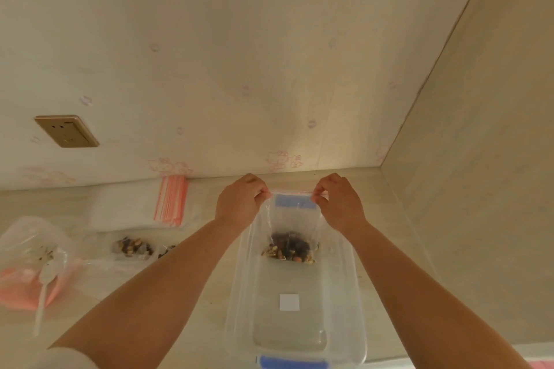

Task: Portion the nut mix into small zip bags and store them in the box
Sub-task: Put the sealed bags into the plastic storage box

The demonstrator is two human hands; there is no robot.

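A small clear zip bag (292, 219) with a red zip line hangs over the far end of a clear plastic box (239, 293) with blue latches. Nut mix (289, 249) fills the bag's bottom. My left hand (239, 202) pinches the bag's top left corner. At the top right corner my right hand (338, 202) pinches it, and the zip edge is stretched between them. Left of the box, another filled small bag (133, 246) lies on the table. A large bag (33, 260) with a white spoon (45, 284) sits at far left.
A stack of empty red-striped zip bags (171, 204) lies against the wall behind the filled bag. A wall socket (66, 131) is at upper left. A side wall closes the table on the right. A white square label lies on the box's floor.
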